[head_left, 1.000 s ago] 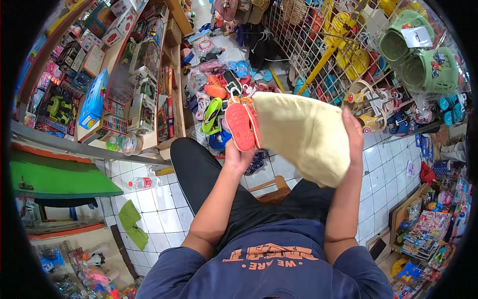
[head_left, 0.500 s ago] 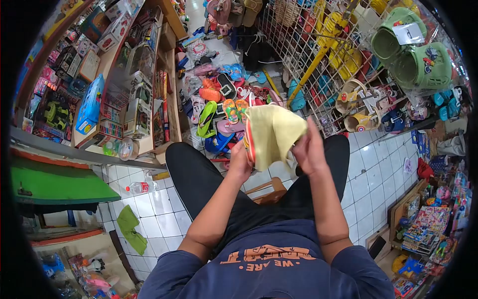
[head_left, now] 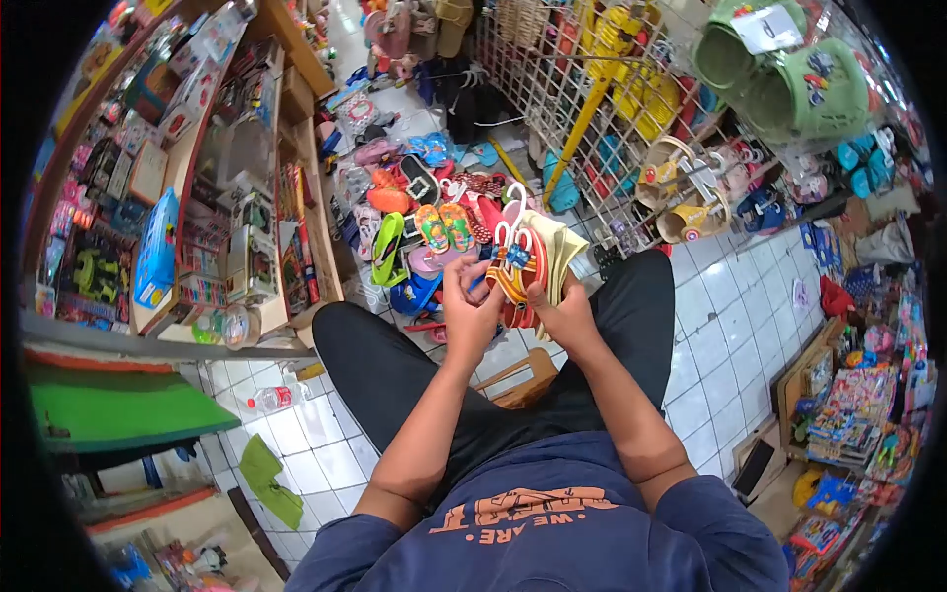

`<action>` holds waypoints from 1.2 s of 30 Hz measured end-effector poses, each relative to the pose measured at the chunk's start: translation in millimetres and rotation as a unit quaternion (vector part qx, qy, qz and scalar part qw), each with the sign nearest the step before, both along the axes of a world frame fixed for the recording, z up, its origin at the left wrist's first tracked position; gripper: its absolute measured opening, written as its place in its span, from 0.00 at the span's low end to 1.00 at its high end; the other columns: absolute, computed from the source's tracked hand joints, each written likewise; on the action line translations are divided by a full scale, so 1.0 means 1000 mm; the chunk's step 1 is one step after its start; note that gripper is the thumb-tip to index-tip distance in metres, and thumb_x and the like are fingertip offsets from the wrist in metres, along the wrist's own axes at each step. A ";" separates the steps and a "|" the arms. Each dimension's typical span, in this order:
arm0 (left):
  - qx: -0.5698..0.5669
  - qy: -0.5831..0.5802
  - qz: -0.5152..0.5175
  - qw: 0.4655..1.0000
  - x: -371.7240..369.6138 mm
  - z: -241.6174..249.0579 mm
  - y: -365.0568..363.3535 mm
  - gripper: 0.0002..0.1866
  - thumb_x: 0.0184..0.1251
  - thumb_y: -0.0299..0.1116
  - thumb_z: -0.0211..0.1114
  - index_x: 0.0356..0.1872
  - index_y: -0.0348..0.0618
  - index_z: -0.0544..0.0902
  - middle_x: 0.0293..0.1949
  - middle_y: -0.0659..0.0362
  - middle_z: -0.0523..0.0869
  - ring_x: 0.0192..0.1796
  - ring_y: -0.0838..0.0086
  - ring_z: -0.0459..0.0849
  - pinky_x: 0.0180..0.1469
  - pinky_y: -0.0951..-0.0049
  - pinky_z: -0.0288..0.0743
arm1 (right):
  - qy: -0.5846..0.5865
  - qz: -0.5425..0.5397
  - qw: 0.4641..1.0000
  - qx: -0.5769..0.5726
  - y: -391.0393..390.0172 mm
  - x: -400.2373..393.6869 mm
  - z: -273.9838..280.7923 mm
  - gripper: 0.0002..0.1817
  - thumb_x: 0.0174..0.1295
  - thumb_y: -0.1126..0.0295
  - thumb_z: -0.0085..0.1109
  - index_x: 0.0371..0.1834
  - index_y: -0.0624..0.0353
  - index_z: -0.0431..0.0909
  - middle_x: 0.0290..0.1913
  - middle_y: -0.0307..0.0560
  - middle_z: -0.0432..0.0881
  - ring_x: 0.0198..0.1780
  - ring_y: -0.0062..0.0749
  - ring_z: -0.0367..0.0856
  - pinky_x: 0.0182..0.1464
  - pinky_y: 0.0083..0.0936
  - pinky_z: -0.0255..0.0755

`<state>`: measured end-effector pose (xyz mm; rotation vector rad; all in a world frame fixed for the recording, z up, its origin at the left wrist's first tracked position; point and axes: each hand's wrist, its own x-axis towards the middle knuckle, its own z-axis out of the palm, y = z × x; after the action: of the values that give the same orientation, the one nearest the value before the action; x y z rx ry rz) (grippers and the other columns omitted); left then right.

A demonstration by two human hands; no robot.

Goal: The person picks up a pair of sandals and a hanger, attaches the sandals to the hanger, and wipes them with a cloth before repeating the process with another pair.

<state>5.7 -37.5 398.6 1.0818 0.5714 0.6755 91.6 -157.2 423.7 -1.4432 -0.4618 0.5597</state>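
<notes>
Between my hands is a pair of orange-and-brown striped sandals [head_left: 517,268] on a white hanger [head_left: 513,209], with a blue ornament on the straps. My right hand [head_left: 569,314] grips the sandals from the right side, together with a pale yellow cloth [head_left: 558,245] that lies behind them. My left hand [head_left: 471,299] is at the left edge of the sandals, its fingers curled and partly apart; whether it grips them is unclear. Just beyond, a pile of children's footwear includes orange-and-green sandals [head_left: 444,228] and a lime green slipper [head_left: 388,251].
A wire rack [head_left: 582,118] with hanging footwear stands ahead right, green clogs [head_left: 789,89] at its end. Shelves of boxed toys [head_left: 232,187] are at left. A plastic bottle [head_left: 274,398] and a green cloth [head_left: 268,481] lie on the tiled floor [head_left: 720,370].
The sandals have turned to show their straps and hanger, and the yellow cloth has moved behind them. My right hand has come in closer to my left. The view has shifted slightly.
</notes>
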 end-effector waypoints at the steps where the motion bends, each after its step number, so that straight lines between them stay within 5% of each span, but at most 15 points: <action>1: 0.015 0.009 -0.043 0.999 0.006 0.012 -0.001 0.23 0.64 0.20 0.64 0.59 0.40 0.69 0.54 0.50 0.80 0.53 0.72 0.83 0.52 0.76 0.79 | -0.020 0.028 0.999 -0.007 -0.008 0.005 0.002 0.32 0.61 0.50 0.68 0.58 0.64 0.72 0.51 0.47 0.81 0.52 0.29 0.79 0.55 0.28 0.73; 4: 0.099 0.054 -0.171 0.979 0.023 0.032 0.004 0.28 0.69 0.23 0.58 0.70 0.41 0.66 0.53 0.55 0.80 0.52 0.75 0.82 0.53 0.79 0.76 | -0.046 0.056 0.997 -0.027 -0.033 0.020 0.004 0.35 0.59 0.50 0.70 0.61 0.64 0.70 0.53 0.47 0.81 0.53 0.28 0.79 0.56 0.27 0.72; 7: -0.077 -0.019 -0.369 0.926 0.038 0.048 0.003 0.37 0.71 0.41 0.58 0.77 0.44 0.55 0.59 0.56 0.76 0.52 0.76 0.77 0.52 0.76 0.73 | -0.068 0.030 0.993 -0.094 -0.054 0.021 0.032 0.31 0.65 0.57 0.64 0.64 0.66 0.67 0.47 0.51 0.84 0.46 0.31 0.82 0.49 0.31 0.75; 10: -0.046 0.011 -0.369 0.928 0.051 0.045 -0.015 0.43 0.67 0.49 0.63 0.78 0.46 0.53 0.63 0.55 0.72 0.56 0.75 0.74 0.56 0.74 0.72 | -0.134 -0.003 0.983 -0.124 -0.067 0.023 0.034 0.24 0.70 0.64 0.57 0.64 0.65 0.67 0.42 0.57 0.84 0.42 0.35 0.82 0.46 0.33 0.75; 12: 0.158 0.001 -0.336 0.929 0.056 0.036 -0.030 0.43 0.68 0.52 0.63 0.77 0.46 0.54 0.64 0.55 0.71 0.58 0.76 0.74 0.56 0.74 0.72 | -0.134 -0.025 0.981 -0.137 -0.070 0.021 0.029 0.19 0.71 0.69 0.52 0.62 0.66 0.69 0.42 0.61 0.83 0.43 0.36 0.83 0.47 0.32 0.74; 20: -0.143 -0.104 -0.365 0.914 0.050 -0.005 -0.029 0.40 0.70 0.60 0.56 0.74 0.45 0.60 0.64 0.52 0.73 0.62 0.71 0.76 0.63 0.68 0.71 | -0.121 -0.151 0.966 -0.170 -0.084 0.023 0.067 0.19 0.70 0.72 0.49 0.62 0.68 0.68 0.48 0.60 0.83 0.48 0.44 0.84 0.51 0.32 0.74; 22: -0.122 -0.096 -0.382 0.911 0.045 -0.002 -0.033 0.40 0.71 0.62 0.51 0.74 0.46 0.58 0.68 0.53 0.70 0.67 0.66 0.73 0.66 0.64 0.69 | -0.235 -0.097 0.945 -0.207 -0.071 0.015 0.073 0.27 0.64 0.76 0.51 0.68 0.65 0.64 0.63 0.62 0.74 0.64 0.52 0.74 0.63 0.40 0.68; 24: -0.193 -0.050 -0.302 0.932 0.038 0.005 -0.047 0.42 0.70 0.66 0.48 0.76 0.49 0.54 0.72 0.55 0.65 0.72 0.64 0.66 0.70 0.60 0.64 | -0.442 0.002 0.867 -0.229 -0.049 0.005 0.066 0.38 0.55 0.80 0.52 0.74 0.60 0.58 0.75 0.59 0.59 0.76 0.56 0.54 0.73 0.51 0.50; 25: -0.219 -0.063 -0.294 0.928 0.035 0.013 -0.050 0.43 0.70 0.68 0.44 0.76 0.52 0.52 0.75 0.58 0.61 0.74 0.63 0.62 0.73 0.56 0.60 | -0.405 -0.004 0.894 -0.193 -0.040 -0.004 0.060 0.42 0.50 0.82 0.51 0.75 0.58 0.57 0.78 0.55 0.51 0.80 0.54 0.43 0.76 0.55 0.38; 29: -0.430 -0.040 -0.192 0.881 0.024 -0.006 -0.039 0.33 0.76 0.58 0.44 0.74 0.54 0.58 0.75 0.57 0.60 0.74 0.61 0.62 0.73 0.50 0.58 | -0.407 0.112 0.878 -0.225 -0.034 -0.024 0.048 0.48 0.42 0.89 0.45 0.76 0.58 0.57 0.78 0.55 0.53 0.80 0.49 0.44 0.77 0.50 0.38; 30: -0.487 -0.088 -0.175 0.851 0.025 -0.075 -0.021 0.33 0.75 0.59 0.45 0.73 0.51 0.62 0.71 0.53 0.67 0.70 0.57 0.68 0.70 0.48 0.63 | -0.405 0.113 0.879 -0.224 -0.036 -0.029 0.048 0.48 0.42 0.89 0.45 0.76 0.58 0.57 0.78 0.55 0.53 0.80 0.49 0.44 0.77 0.50 0.38; 32: -0.456 -0.299 -0.334 0.769 0.039 -0.030 0.006 0.35 0.73 0.61 0.44 0.71 0.48 0.64 0.65 0.49 0.74 0.64 0.53 0.75 0.67 0.47 0.68 | -0.326 0.235 0.897 -0.185 -0.045 -0.033 0.056 0.48 0.41 0.90 0.44 0.75 0.56 0.60 0.78 0.55 0.54 0.80 0.47 0.44 0.78 0.47 0.36; 33: -0.468 -0.215 -0.229 0.826 0.039 -0.029 0.011 0.38 0.71 0.64 0.42 0.70 0.43 0.64 0.61 0.48 0.78 0.60 0.51 0.79 0.64 0.48 0.71 | -0.333 0.216 0.907 -0.142 -0.050 -0.033 0.060 0.42 0.42 0.91 0.44 0.70 0.58 0.67 0.72 0.56 0.65 0.75 0.42 0.62 0.75 0.41 0.50; 34: -0.468 -0.216 -0.226 0.827 0.038 -0.013 0.012 0.38 0.71 0.64 0.42 0.70 0.43 0.64 0.61 0.48 0.78 0.60 0.51 0.79 0.64 0.48 0.71 | -0.333 0.219 0.906 -0.141 -0.058 -0.027 0.069 0.42 0.42 0.91 0.44 0.70 0.58 0.67 0.72 0.56 0.65 0.75 0.42 0.62 0.75 0.41 0.50; 36: -0.290 -0.167 -0.205 0.920 0.034 0.014 0.015 0.38 0.72 0.64 0.40 0.70 0.43 0.65 0.62 0.48 0.78 0.62 0.52 0.78 0.65 0.49 0.70 | -0.076 0.241 0.953 -0.168 -0.074 -0.009 0.083 0.32 0.49 0.91 0.46 0.62 0.62 0.73 0.62 0.56 0.77 0.62 0.36 0.77 0.65 0.35 0.67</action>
<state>39.3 -22.1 412.5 0.4838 0.2077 0.2767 82.2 -230.8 507.0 -1.7138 -0.8883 0.9553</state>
